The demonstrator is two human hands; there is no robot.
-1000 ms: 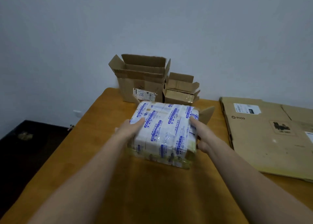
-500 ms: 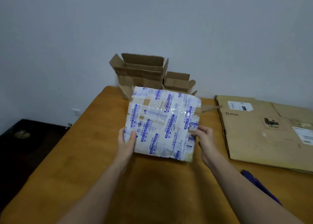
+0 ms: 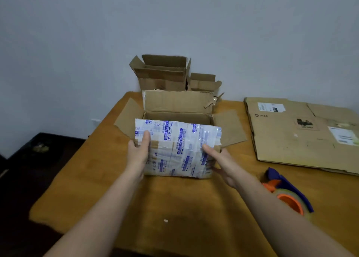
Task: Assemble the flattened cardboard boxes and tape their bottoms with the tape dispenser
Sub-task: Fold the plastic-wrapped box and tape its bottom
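A cardboard box [image 3: 174, 146] wrapped in white tape with blue print stands upright in the middle of the wooden table [image 3: 174, 208], its top flaps spread open. My left hand [image 3: 138, 153] grips its front left corner, thumb up on the front face. My right hand [image 3: 223, 163] grips the front right corner, thumb lying on the front face. A blue and orange tape dispenser [image 3: 287, 192] with a clear roll lies on the table to the right, partly behind my right forearm. A stack of flattened cardboard boxes [image 3: 291, 136] lies at the right.
Two assembled open boxes stand at the table's far edge against the wall, a larger one [image 3: 161, 75] and a smaller one [image 3: 204, 82]. A small white scrap [image 3: 165, 220] lies on the table near me. The table's left edge drops to a dark floor.
The box was turned from bottom-up to upright and set down, so its open top now shows. My view dropped, bringing the tape dispenser into sight.
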